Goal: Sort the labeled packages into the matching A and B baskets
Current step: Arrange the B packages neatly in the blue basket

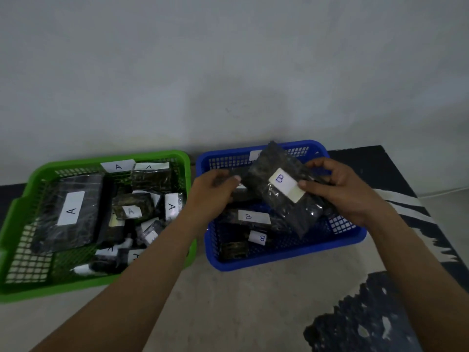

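Forearms extended, the left hand and right hand each pinch an edge of the B-labelled package, held above the blue basket. Likely the placing step: next, lower and release it there, not in the green basket.

I see left hand, right hand gripping B-labelled package over blue basket; green basket beside, holding A-labelled packages.

Left hand, right hand forward, fingers pinching.
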